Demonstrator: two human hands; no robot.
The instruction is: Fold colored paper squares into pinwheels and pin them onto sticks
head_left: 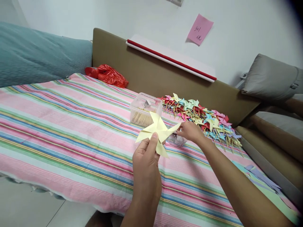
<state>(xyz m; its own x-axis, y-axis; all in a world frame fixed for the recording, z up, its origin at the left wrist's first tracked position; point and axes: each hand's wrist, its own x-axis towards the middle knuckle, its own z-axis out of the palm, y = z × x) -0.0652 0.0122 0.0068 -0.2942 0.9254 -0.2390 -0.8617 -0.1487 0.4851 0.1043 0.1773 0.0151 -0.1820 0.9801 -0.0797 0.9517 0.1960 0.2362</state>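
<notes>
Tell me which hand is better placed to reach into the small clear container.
Probably the right hand: its fingers appear right by the small clear container, while the left hand holds the yellow paper pinwheel, thumb near its middle.

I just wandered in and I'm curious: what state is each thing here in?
Yellow pinwheel: folded, pinched in left hand
Small clear container: partly hidden by right hand
Clear box: holding sticks
Pinwheel pile: on sticks, heaped
Red bag: crumpled
Pink note: stuck on wall
Striped cloth: spread, slightly wrinkled
Colored paper: loose, overlapping
</notes>
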